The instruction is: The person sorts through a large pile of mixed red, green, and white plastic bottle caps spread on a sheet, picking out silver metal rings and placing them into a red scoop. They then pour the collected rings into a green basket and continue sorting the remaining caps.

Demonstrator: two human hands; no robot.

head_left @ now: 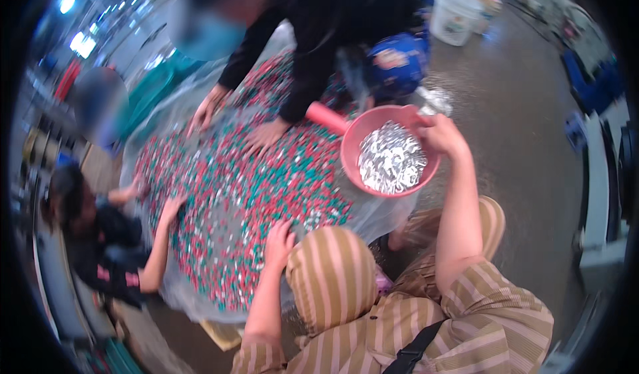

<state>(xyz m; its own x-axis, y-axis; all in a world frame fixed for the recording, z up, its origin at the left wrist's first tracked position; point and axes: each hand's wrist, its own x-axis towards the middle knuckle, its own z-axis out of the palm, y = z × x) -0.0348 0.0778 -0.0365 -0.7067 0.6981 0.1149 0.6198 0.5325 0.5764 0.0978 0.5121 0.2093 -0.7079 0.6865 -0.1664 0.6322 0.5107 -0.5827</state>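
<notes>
Well, the right hand (444,136) holds a pink dipper (351,146) of silvery pieces (391,159)

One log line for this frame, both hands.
right hand: grips pink dipper, silver pieces inside | left hand: at red-green pieces, beside striped knee | co-workers' hands: among them

1. A clear plastic sheet (386,215) spreads wide across the left and middle, its rim rumpled and bare along the right side.
2. Small red, green and white pieces (266,181) lie loose all over it, dense toward the right, thinner near the left, where greyish patches show between them.
3. At right, the brown floor (516,154) shines as if wet; a white bucket (452,17) stands on its far part.
</notes>
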